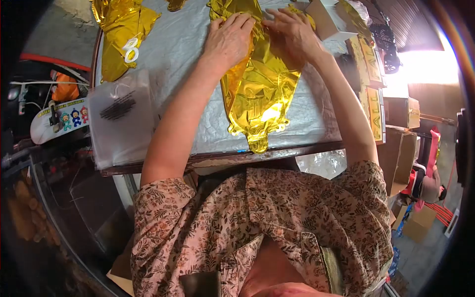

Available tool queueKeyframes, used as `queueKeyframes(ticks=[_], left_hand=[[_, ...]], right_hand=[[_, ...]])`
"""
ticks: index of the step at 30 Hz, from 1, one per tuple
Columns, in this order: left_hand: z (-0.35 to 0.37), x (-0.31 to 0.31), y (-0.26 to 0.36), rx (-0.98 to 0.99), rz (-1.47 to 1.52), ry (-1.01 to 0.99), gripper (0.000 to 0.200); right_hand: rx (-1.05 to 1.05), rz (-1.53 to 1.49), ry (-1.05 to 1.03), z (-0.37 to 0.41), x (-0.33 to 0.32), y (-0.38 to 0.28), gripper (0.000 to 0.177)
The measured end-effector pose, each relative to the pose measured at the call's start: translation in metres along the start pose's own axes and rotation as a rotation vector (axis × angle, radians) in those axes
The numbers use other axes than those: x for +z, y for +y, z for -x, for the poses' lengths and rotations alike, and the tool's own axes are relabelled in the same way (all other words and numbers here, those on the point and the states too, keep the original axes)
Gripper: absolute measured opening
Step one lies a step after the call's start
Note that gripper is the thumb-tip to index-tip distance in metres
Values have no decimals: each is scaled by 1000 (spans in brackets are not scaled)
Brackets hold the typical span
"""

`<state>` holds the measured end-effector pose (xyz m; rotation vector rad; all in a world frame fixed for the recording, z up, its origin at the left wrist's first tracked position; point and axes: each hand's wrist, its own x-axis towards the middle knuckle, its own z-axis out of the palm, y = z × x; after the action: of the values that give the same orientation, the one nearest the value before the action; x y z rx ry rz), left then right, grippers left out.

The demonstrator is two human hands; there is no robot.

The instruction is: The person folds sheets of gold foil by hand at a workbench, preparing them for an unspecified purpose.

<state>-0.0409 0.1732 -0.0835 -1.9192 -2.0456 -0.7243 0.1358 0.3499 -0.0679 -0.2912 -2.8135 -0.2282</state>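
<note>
A gold foil balloon, uninflated and creased, lies lengthwise on the table in front of me. Its narrow tabbed end points toward me at the table's near edge. My left hand rests on the balloon's left side farther up, back of the hand upward and fingers laid over the foil. On the opposite side, my right hand is over the foil with its fingers apart and slightly blurred, reaching toward the middle. Part of the balloon under both hands is hidden.
More gold foil with a white ring lies at the far left. A clear plastic bag hangs over the left corner. A white open box stands at the back right, near yellow-labelled boxes. The wooden table edge faces me.
</note>
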Motion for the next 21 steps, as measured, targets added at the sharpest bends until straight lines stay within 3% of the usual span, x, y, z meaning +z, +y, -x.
queueKeyframes(ticks=[4, 6, 9, 15, 21], left_hand=[[1, 10, -4, 16, -13, 53, 39], [2, 9, -3, 16, -23, 57, 38], [1, 8, -2, 6, -29, 5, 39], [1, 10, -4, 6, -46, 43, 38], [1, 7, -1, -7, -24, -9, 46]], right_hand=[[48, -73, -66, 33, -35, -21, 70], [172, -150, 49, 34, -35, -30, 76], [156, 30, 15, 20, -27, -31, 77], [77, 202, -39, 9, -12, -31, 72], [117, 117, -14, 16, -5, -34, 62]])
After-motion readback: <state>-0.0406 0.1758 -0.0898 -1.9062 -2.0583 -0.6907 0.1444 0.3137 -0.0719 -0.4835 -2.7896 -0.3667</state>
